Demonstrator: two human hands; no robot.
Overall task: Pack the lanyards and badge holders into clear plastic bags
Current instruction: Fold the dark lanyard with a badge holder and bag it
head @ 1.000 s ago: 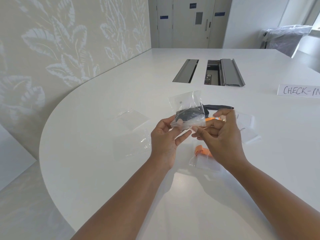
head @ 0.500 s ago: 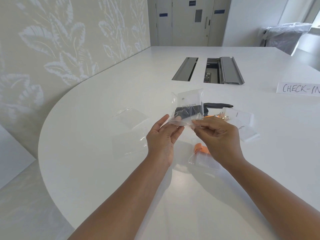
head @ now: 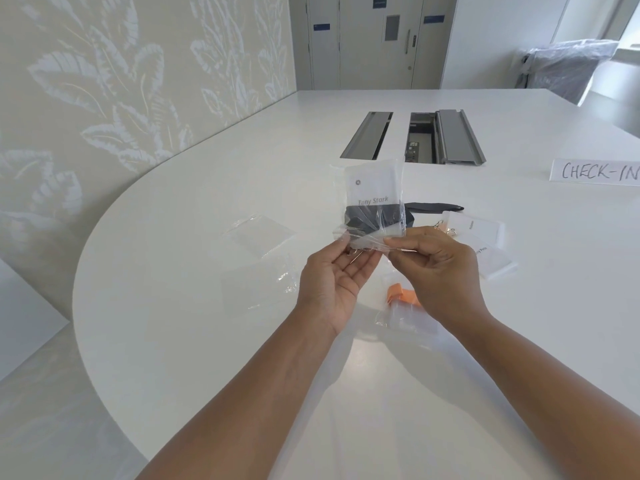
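Note:
I hold a clear plastic bag [head: 375, 206] upright above the white table [head: 207, 341]. Inside it are a white name badge and a folded black lanyard. My left hand [head: 332, 275] pinches the bag's lower left edge, palm up. My right hand [head: 436, 268] pinches the lower edge beside it. Under my right wrist lies another clear bag with an orange lanyard [head: 401, 294] in it. A loose black lanyard [head: 433, 206] and white badge holders [head: 488, 244] lie behind my right hand.
Empty clear bags [head: 259, 233] lie on the table to the left of my hands. A "CHECK-IN" sign [head: 595, 172] stands at the far right. Two cable hatches [head: 412, 136] sit in the table's middle. The table's curved edge runs along the left.
The bag has turned more upright so the badge faces me. Both hands slid down to pinch its lower edge.

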